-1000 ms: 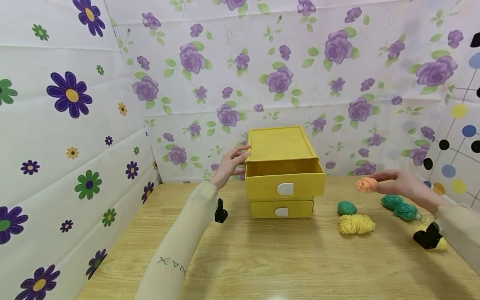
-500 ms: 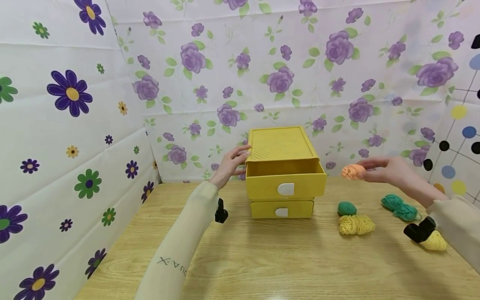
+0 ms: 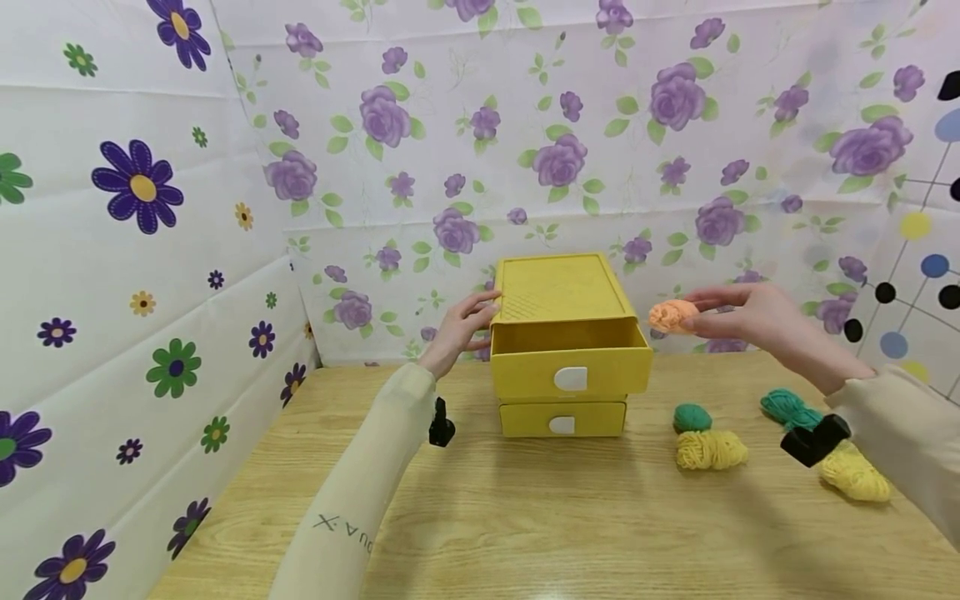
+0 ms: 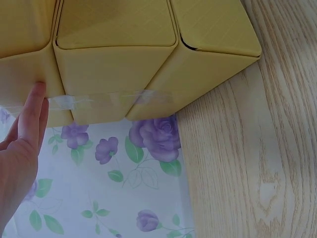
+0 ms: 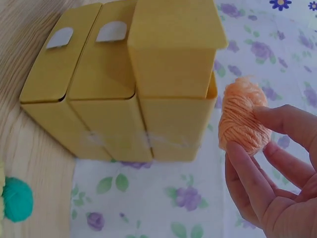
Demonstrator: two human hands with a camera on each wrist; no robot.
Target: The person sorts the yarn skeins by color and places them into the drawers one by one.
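A small skein of peach-orange yarn (image 3: 672,317) is pinched between the thumb and fingers of my right hand (image 3: 765,325), raised just to the right of a yellow drawer unit (image 3: 561,283). The unit's top drawer (image 3: 532,375) is pulled out, its inner back wall showing. In the right wrist view, the two lower drawers (image 5: 96,59) with white tabs are pushed in, and the yarn hangs beside the pulled-out drawer. My left hand (image 3: 459,332) touches the unit's upper left side with fairly straight fingers; in the left wrist view, a fingertip (image 4: 38,89) presses its side wall.
On the table right of the unit lie a green yarn ball (image 3: 692,417), a yellow skein (image 3: 711,450), a green skein (image 3: 787,407) and another yellow skein (image 3: 855,473). Black camera mounts sit at both wrists. A flowered cloth wall (image 3: 420,192) stands behind the unit.
My right hand has carried the peach-orange yarn leftward and up, from above the green skein to beside the drawer unit's right edge. My left hand and the unit have stayed put.
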